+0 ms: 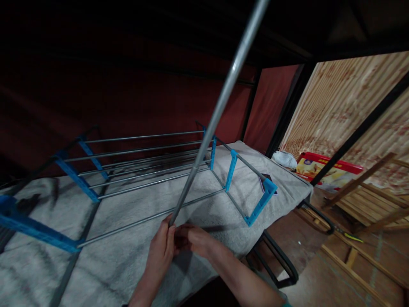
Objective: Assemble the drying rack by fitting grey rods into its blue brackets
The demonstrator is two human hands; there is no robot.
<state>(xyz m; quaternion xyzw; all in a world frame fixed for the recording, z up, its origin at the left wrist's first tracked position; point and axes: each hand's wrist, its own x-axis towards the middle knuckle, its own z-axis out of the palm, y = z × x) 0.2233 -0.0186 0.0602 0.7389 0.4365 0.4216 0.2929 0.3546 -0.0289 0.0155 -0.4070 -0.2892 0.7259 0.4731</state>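
Observation:
A long grey metal tube (220, 100) slants up and to the right across the view, its top end out of frame. My left hand (162, 245) is closed around the lower end of this tube. Right beside it, my right hand (194, 241) has curled fingers near the tube's bottom end; what they hold, if anything, is hidden. Behind both hands, a partly built rack of thin metal rods (150, 183) and blue plastic brackets (76, 178) lies on a grey blanket (124, 251). One rack rod runs just behind the held tube.
A dark object with a pale edge (263, 179) lies near the right-hand brackets. Black metal bars (277, 260) jut out by the bed's edge. Beyond are a red and yellow box (329, 168), a wooden frame (373, 192) and wooden pieces on the floor. Dark beams pass overhead.

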